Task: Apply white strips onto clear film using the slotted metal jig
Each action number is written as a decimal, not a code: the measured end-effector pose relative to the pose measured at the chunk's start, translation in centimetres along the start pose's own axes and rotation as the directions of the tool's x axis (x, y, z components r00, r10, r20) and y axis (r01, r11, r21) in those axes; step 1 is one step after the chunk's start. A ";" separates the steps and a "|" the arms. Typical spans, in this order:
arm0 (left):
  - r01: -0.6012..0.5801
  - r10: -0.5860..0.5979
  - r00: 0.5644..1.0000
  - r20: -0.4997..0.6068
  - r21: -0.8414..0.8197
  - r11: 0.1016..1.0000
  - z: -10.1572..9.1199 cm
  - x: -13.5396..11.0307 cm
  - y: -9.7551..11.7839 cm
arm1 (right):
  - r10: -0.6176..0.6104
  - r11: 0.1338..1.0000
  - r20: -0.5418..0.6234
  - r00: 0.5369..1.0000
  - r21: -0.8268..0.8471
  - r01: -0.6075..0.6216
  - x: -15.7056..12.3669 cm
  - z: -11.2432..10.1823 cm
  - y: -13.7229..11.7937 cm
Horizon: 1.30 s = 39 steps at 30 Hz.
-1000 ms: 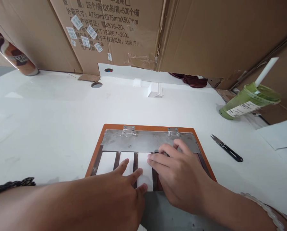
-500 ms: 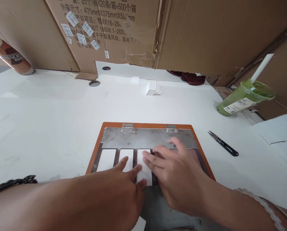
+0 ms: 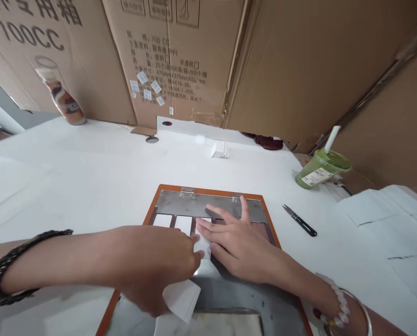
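Note:
An orange board (image 3: 151,207) with a hinged metal frame (image 3: 208,206) lies on the white table in front of me. White cards (image 3: 163,220) sit in the frame's slots. My left hand (image 3: 159,263) reaches across the frame, its fingertips on the third card (image 3: 203,242), and its palm curls over a small stack of white cards (image 3: 180,297). My right hand (image 3: 236,242) lies flat with fingers spread over the frame's right slots, touching the same card's right edge.
Black thread snips (image 3: 300,220) lie right of the board. A green drink cup with a straw (image 3: 321,168) stands farther right, by white sheets (image 3: 386,210). A small white stack (image 3: 219,149) sits near the back. Cardboard boxes (image 3: 180,56) wall off the rear.
The view has pulled back and tilted up. My left hand drew back toward me, and a stack of white cards now shows under its palm. My right hand has flattened and spread more.

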State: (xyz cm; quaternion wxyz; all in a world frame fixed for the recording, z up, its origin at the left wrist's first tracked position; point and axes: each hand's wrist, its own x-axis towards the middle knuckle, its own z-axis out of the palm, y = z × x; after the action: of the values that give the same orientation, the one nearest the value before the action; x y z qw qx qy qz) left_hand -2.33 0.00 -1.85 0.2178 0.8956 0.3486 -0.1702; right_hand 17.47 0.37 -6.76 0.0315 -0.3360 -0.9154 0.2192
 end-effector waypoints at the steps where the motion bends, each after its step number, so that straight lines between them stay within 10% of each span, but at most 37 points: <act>1: -0.031 0.026 0.995 0.099 0.043 0.999 -0.6 0.0 0.3 | -0.004 1.000 -0.010 1.000 0.008 0.004 -0.3 0.0 -0.1; 4: -0.053 0.028 0.973 0.228 0.104 0.993 -1.6 0.0 1.0 | 0.011 1.000 -0.073 0.997 0.016 -0.009 -1.2 0.2 -0.3; 12: -0.054 0.063 0.997 0.035 -0.219 0.974 -1.8 -1.7 -0.7 | 0.235 0.955 -0.400 0.886 0.267 -0.133 -3.3 -1.2 2.6; 19: -0.331 0.015 0.939 -0.345 -0.889 0.316 -0.3 1.2 -0.9 | 0.357 0.880 -0.664 0.657 0.475 0.002 -3.1 -0.6 5.0; 24: -0.267 -0.120 0.956 -0.267 -0.964 0.018 1.4 3.7 0.4 | 0.184 0.938 -0.663 0.726 0.338 0.072 -3.5 0.5 3.4; 31: -0.220 -0.006 0.975 -0.220 -0.975 -0.044 2.2 5.1 0.7 | 0.120 0.928 -0.557 0.822 0.357 0.107 -3.8 0.1 2.9; 39: -0.172 0.022 0.985 -0.173 -0.984 -0.052 2.5 5.9 0.0 | 0.238 0.837 -0.652 0.720 0.513 0.189 -3.4 -0.5 3.7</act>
State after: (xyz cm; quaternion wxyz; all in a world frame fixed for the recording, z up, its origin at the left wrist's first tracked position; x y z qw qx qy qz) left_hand 1.40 1.98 -6.71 0.7898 0.4913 0.3101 0.1967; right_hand 22.44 0.89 -7.55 0.4628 -0.3822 -0.7290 0.3292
